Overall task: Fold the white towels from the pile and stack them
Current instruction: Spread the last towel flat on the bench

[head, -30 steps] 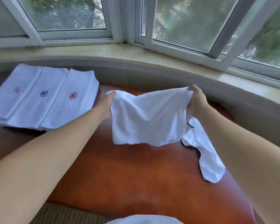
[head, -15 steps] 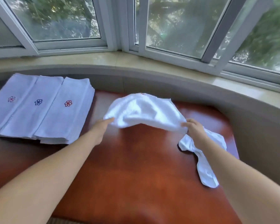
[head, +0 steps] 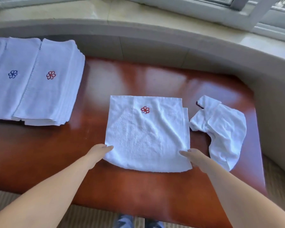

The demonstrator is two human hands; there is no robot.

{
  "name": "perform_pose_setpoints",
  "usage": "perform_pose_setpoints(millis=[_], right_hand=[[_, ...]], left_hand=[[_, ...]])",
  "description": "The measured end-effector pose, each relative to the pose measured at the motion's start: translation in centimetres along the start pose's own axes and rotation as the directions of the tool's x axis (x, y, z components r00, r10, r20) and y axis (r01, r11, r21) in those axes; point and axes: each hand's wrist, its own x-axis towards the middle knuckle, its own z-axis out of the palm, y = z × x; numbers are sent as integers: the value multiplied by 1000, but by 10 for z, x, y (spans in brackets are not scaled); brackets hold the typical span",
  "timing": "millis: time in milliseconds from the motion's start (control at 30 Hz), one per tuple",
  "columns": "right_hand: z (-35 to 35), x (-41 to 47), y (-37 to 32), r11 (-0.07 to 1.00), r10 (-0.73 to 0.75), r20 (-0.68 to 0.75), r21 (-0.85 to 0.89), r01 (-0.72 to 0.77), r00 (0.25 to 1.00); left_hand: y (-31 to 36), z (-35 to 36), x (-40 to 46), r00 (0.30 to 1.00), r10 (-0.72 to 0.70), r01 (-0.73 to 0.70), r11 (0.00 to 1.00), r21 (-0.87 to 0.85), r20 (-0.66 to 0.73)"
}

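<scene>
One towel (head: 146, 135) lies spread flat in the middle of the red-brown wooden table (head: 138, 191), folded over once, with a second layer peeking out along its right edge. A single red flower mark (head: 145, 110) sits near its far edge. Just to its right, one more towel lies crumpled (head: 220, 129), close beside the flat one, though whether the two touch cannot be told.

Over at the far left there are two stacks in view, side by side and touching: one stack with a blue flower (head: 10, 79) on top, cut off by the frame edge, and one stack with a red flower (head: 51, 83) on top. Each holds several folded towels, their edges layered, too fine to count.

Now the hands, two of them, both at the near corners of the flat towel. The left hand (head: 97, 153) has its fingers out fairly straight, tips touching the near left corner. The right hand (head: 194, 157) has its fingers stretched forward at the near right corner, the cloth edge lying over part of it; whether it pinches that corner cannot be told.

A pale stone windowsill (head: 138, 12) curves along behind the table.
</scene>
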Motion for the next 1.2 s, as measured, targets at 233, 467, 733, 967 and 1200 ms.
perform_pose_setpoints(millis=[233,467,733,967,1200], right_hand=[[5,5,-8,998,5,-22,58,-4,1000],[-33,-33,-57,950,-68,32,309,55,997],[-74,-85,-113,931,-228,189,329,158,955],[-106,-129,-147,823,-387,-208,361,439,898],[-140,-180,-165,781,-506,-262,265,566,822]], left_hand=[[6,4,4,999,-30,32,998,46,-35],[45,-24,-24,999,45,-51,967,-248,-31],[112,-63,-74,961,262,-276,882,-383,-89],[143,-92,-118,897,343,-437,784,-441,-278],[167,-111,-174,787,475,-598,745,-295,-394]])
